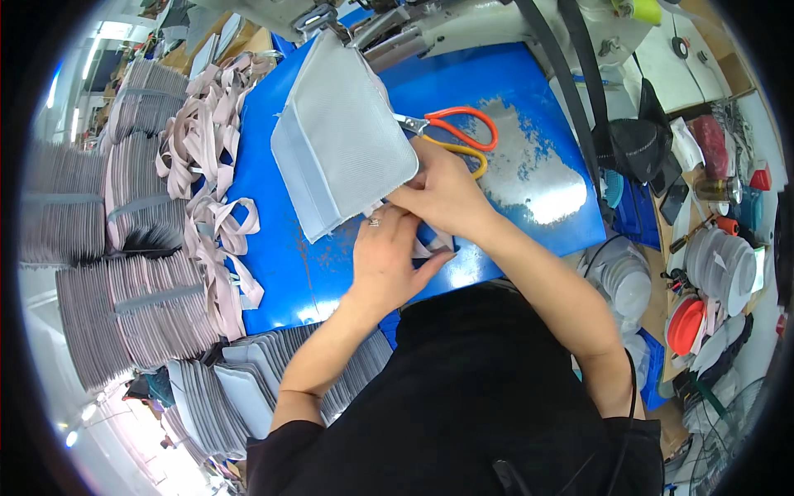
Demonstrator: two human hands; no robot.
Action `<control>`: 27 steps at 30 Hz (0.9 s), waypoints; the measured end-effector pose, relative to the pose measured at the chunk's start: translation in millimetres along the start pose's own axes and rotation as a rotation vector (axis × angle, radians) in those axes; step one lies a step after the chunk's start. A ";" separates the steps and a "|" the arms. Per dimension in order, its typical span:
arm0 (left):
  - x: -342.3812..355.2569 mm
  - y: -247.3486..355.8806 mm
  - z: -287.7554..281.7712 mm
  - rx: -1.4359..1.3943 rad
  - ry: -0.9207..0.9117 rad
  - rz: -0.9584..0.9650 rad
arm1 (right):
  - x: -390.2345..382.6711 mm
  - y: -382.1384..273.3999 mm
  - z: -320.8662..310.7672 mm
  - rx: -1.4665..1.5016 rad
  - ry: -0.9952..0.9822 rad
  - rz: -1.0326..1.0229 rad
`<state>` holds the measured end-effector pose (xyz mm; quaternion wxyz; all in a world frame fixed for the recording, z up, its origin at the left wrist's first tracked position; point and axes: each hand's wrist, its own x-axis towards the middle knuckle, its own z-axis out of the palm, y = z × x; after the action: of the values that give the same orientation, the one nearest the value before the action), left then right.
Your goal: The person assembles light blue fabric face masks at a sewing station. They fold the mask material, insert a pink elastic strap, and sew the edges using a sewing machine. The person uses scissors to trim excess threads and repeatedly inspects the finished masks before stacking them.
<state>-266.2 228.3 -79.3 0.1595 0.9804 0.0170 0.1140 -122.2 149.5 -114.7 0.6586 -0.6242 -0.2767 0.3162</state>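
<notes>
A grey mesh-like fabric panel (351,136) with a paler band along its left side lies tilted over the blue work surface. My right hand (447,192) is closed at the panel's lower right corner, thumb on top and other fingers partly hidden behind it. Bent fingers of my left hand (383,258) touch the panel's lower edge, while its thumb stretches apart to the right. Below my hands, a short pale pink strap end (438,243) shows, mostly covered. Scissors (461,132) with one red and one yellow handle rest just beyond my right hand, blades partly under the panel.
A sewing machine (463,29) stands at the far side of the blue tabletop (281,281). Pale pink straps (217,136) hang along its left edge, beside bundled stacks of grey panels (149,306). Black straps (571,83) hang at the right, near a cluttered bench with spools (719,264).
</notes>
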 end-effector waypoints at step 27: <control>33.7 -63.5 -82.0 0.400 0.093 0.079 | -6.2 -51.7 -18.1 0.341 0.025 0.083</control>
<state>-251.9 316.2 -16.3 -0.0441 0.9862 0.0081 0.1594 -108.8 132.0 -64.2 0.7447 -0.5184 -0.1848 0.3775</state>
